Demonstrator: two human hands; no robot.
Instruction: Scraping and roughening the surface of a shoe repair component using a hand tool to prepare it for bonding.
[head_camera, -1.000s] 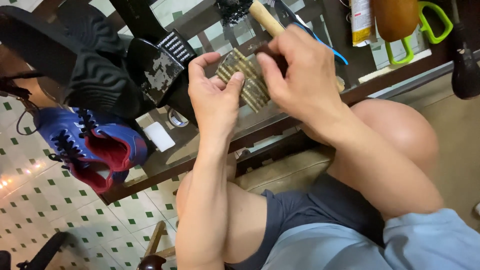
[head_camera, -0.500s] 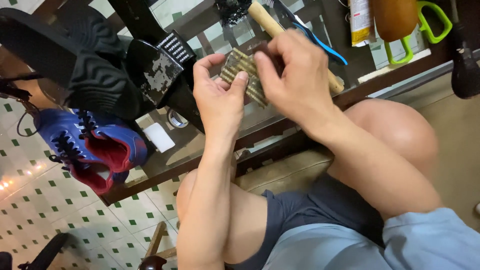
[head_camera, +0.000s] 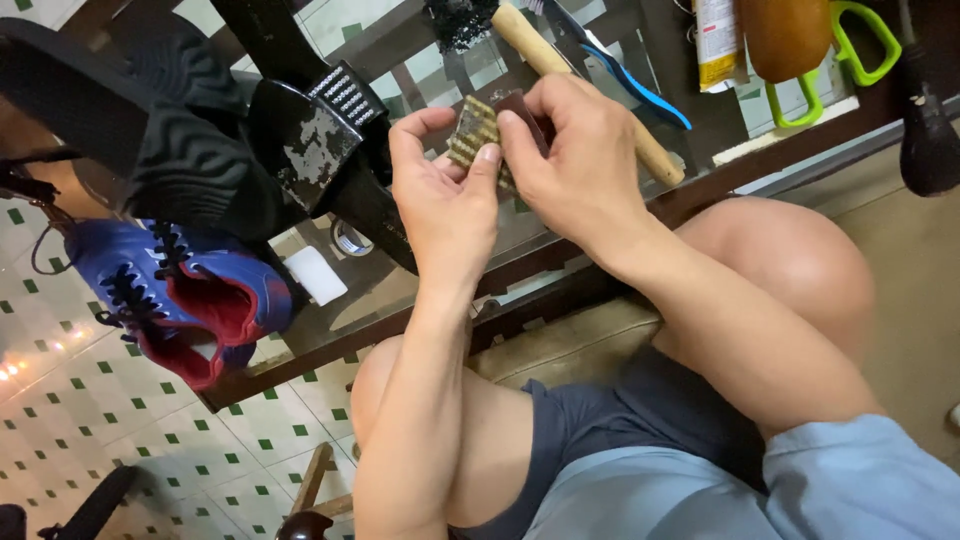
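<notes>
Glass-topped bench (head_camera: 420, 290) over green-dotted floor tiles (head_camera: 60, 400); blue shoe (head_camera: 170, 290) below. Small bristle brush (head_camera: 475, 135) held above the bench; left hand (head_camera: 445, 195) fingers pinch its edge; right hand (head_camera: 580, 160) fingers clamp and partly hide it.

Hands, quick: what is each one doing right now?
Left hand: closed on the small bristle brush, thumb over its lower edge.
Right hand: fingers pinching the same brush's dark top end.
</notes>
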